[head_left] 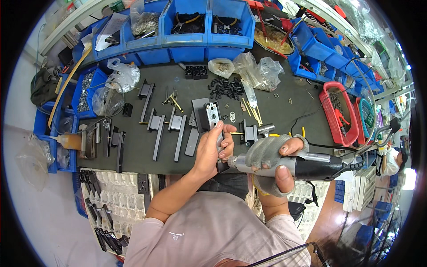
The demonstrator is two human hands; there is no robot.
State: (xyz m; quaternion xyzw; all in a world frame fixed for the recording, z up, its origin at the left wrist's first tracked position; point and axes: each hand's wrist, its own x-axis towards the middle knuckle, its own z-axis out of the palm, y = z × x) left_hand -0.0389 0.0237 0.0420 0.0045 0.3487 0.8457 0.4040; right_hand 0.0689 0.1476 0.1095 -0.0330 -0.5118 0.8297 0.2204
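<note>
My left hand [207, 153] is closed around a black door handle [213, 115], tilted up with its silver inner face and screw holes showing. In my right hand [269, 155], which wears a grey fingerless glove, lies an electric screwdriver [318, 167] with a silver and black body. Its front end points left and meets the lower end of the handle; the exact contact is hidden by my left fingers. Another handle piece [250, 132] lies just beyond the screwdriver. Left of my left hand, more black lever handles [156, 129] rest on the dark mat.
Blue bins [184, 53] line the back. Small black parts [226, 89] lie heaped near plastic bags [262, 73]. A red basket [340, 118] stands at the right, with a black cable [318, 146] running toward it. White trays [118, 189] with handles sit below the table's front edge.
</note>
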